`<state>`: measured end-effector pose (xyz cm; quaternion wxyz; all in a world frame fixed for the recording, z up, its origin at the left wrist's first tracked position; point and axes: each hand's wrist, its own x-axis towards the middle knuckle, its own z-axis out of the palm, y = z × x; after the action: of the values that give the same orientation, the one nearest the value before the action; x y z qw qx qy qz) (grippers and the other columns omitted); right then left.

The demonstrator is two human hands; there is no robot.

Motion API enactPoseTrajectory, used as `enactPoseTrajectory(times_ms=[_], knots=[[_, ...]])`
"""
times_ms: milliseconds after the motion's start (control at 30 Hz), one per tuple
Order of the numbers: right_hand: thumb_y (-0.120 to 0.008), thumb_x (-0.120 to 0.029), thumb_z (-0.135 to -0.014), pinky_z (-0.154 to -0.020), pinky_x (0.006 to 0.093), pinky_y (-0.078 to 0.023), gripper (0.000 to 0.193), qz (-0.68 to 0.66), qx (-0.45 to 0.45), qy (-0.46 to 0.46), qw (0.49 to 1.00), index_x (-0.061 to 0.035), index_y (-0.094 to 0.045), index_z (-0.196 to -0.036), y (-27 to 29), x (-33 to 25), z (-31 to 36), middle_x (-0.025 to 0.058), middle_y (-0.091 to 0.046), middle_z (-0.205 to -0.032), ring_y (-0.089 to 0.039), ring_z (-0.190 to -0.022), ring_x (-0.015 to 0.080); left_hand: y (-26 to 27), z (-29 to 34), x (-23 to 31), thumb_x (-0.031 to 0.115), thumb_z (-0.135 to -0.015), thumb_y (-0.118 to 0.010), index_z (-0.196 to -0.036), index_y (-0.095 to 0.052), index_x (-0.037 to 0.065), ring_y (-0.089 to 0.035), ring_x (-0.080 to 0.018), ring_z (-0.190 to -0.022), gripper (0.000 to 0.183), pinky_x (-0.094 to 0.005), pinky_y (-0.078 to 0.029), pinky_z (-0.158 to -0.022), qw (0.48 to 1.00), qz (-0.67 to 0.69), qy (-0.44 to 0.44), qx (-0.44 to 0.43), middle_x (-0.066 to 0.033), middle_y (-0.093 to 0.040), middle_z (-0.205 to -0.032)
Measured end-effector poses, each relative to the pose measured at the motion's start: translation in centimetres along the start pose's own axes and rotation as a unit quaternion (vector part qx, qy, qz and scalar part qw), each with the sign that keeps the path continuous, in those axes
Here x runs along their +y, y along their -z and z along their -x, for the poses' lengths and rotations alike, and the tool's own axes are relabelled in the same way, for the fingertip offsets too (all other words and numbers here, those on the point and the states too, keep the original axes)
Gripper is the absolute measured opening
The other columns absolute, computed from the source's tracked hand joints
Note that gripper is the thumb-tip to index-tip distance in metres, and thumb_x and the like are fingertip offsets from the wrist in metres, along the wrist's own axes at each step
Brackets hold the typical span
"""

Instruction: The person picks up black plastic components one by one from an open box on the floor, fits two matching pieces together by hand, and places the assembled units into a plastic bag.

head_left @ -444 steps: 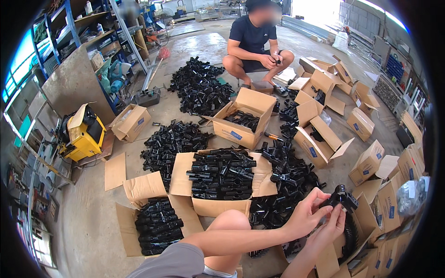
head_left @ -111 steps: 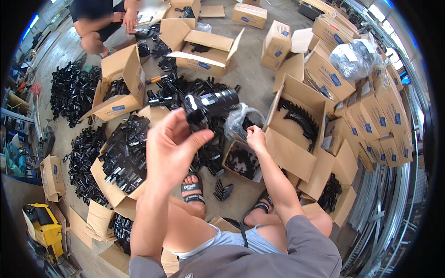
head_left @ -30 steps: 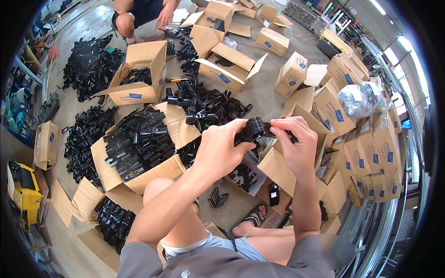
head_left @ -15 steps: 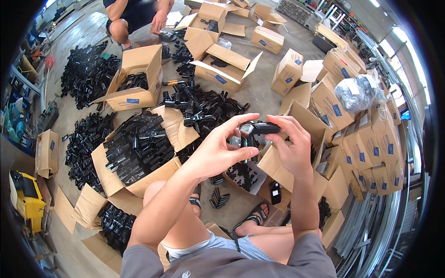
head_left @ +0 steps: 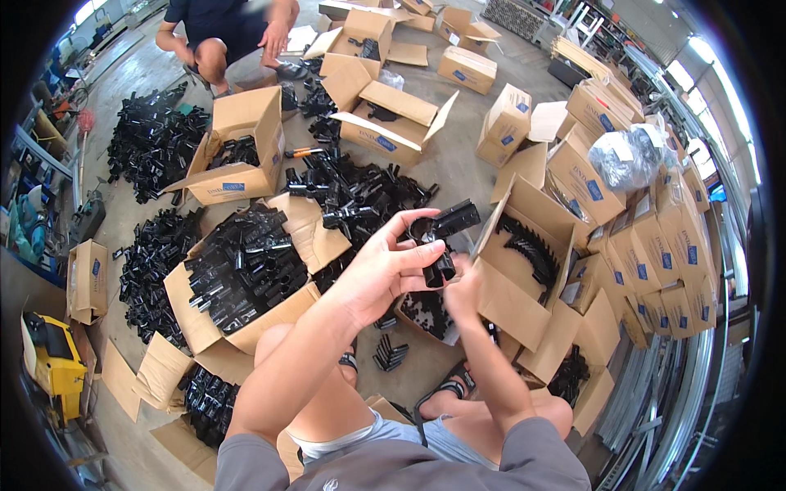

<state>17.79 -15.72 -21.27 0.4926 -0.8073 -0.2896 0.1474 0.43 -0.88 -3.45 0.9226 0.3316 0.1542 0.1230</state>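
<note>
On the left, a loose heap of black fittings (head_left: 160, 266) lies just beside a packed box (head_left: 274, 317), whose flaps stand open around tightly laid fittings. Right of that box, the left forearm (head_left: 291, 372) rises from the lower edge and slants up and to the right, elbow bent, the wrist nearly in line. The left hand (head_left: 389, 266) is curled partway closed, thumb on the near side and fingers around the far side, gripping one black fitting (head_left: 455, 219). That fitting is up in the air in front of the person, one tube pointing up and to the right, another part hanging below the thumb. The step in hand looks like work on this single piece, the left hand serving as the clamp; a next move would seem to call for that grip to be steady while the right fingers work close to the lower end. The right hand (head_left: 464, 288) is blurred just beside that end, fingers bent inward, above a bed of small black parts (head_left: 424, 313); whether it touches the fitting or pinches something cannot be told. Its forearm leans up and to the left. Farther right, an open box (head_left: 516, 301) holds a curved row of fittings.
</note>
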Motion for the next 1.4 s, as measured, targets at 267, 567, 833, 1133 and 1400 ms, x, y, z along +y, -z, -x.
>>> enactPoseTrajectory(times_ms=[267, 567, 833, 1133, 1400], knots=[[-0.072, -0.024, -0.083, -0.096, 0.0471, -0.054, 0.029, 0.374, -0.193, -0.235, 0.876, -0.0116, -0.075, -0.109, -6.0, 22.5, 4.9, 0.0182, -0.073, -0.116, -0.069, -0.112, 0.0361, -0.7, 0.4, 0.2, 0.02, -0.1, -0.064, -0.151, -0.04, 0.012, -0.07, -0.0338, -0.109, 0.057, -0.0425, -0.062, -0.095, 0.975, 0.195, -0.069, -0.08, -0.0196, -0.065, -0.12], [-0.075, -0.014, -0.081, -0.098, 0.0446, -0.055, 0.032, 0.406, -0.244, -0.243, 0.846, -0.0062, -0.076, -0.112, -8.0, 22.5, 3.2, 0.0193, -0.071, -0.122, -0.067, -0.118, 0.0354, -1.1, 0.2, -0.9, 0.018, -0.102, -0.062, -0.147, -0.04, 0.015, -0.061, -0.039, -0.124, 0.05, -0.0452, -0.059, -0.103, 0.938, 0.306, -0.098, -0.13, -0.0234, -0.056, -0.133], [-0.075, -0.012, -0.081, -0.101, 0.0451, -0.055, 0.033, 0.386, -0.23, -0.253, 0.857, -0.0033, -0.075, -0.113, -7.3, 20.7, 3.3, 0.0223, -0.069, -0.124, -0.066, -0.12, 0.0381, -2.3, 0.2, -1.3, 0.015, -0.101, -0.063, -0.155, -0.029, 0.022, -0.058, -0.0356, -0.128, 0.064, -0.0468, -0.052, -0.109, 0.957, 0.236, -0.114, -0.126, -0.0183, -0.056, -0.133], [-0.075, -0.014, -0.081, -0.099, 0.0437, -0.055, 0.034, 0.381, -0.227, -0.268, 0.855, -0.0024, -0.076, -0.113, -7.3, 20.5, 3.7, 0.0219, -0.07, -0.123, -0.067, -0.119, 0.0369, -2.0, 0.1, -1.2, 0.012, -0.102, -0.062, -0.155, -0.031, 0.02, -0.063, -0.033, -0.122, 0.062, -0.0461, -0.056, -0.104, 0.969, 0.177, -0.16, -0.069, -0.02, -0.058, -0.131], [-0.07, -0.016, -0.076, -0.094, 0.0442, -0.055, 0.027, 0.192, -0.061, -0.208, 0.957, -0.005, -0.075, -0.1, -3.7, 15.8, 5.4, 0.0214, -0.075, -0.1, -0.072, -0.101, 0.0367, -2.5, 0.7, -0.4, 0.007, -0.099, -0.065, -0.153, -0.035, 0.023, -0.064, -0.0316, -0.12, 0.063, -0.0434, -0.057, -0.1, 0.978, 0.123, -0.17, -0.019, -0.0177, -0.06, -0.129]])
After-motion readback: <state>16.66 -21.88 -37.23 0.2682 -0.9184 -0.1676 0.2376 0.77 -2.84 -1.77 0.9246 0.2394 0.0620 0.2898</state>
